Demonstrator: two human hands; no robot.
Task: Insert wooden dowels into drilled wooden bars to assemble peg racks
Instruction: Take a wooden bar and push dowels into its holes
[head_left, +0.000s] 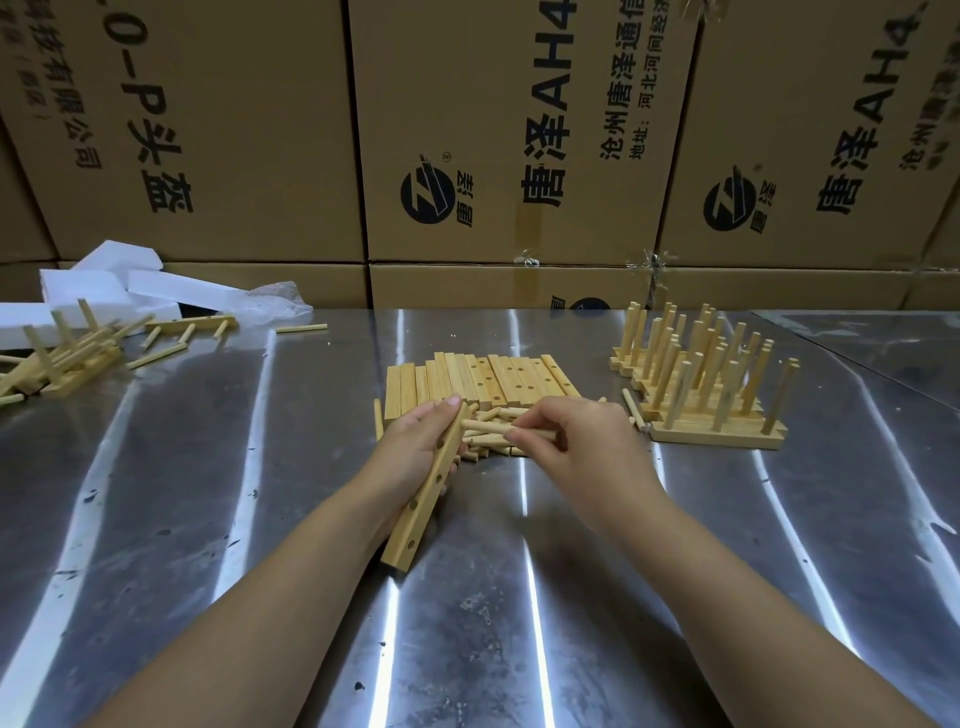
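Left grip (410, 449) curls round the drilled bar (426, 499), tilted over the counter (260, 467); right grip (566, 441) pinches a dowel (488, 427) whose tip touches that bar's far end. Entering askew, the dowel could jam or slip into the loose dowels (485, 442) just beyond the bar.

The bar (426, 493) you hold is pale honey-yellow wood with a row of dark round holes, and the dowel (491, 427) you pinch and the finished racks (711, 384) share that light tan. Your table (208, 467) is grey steel streaked with white glare and dark specks. The cardboard boxes (234, 130) are brown with black characters and a round black logo (428, 189); the foam blocks (104, 280) are white.
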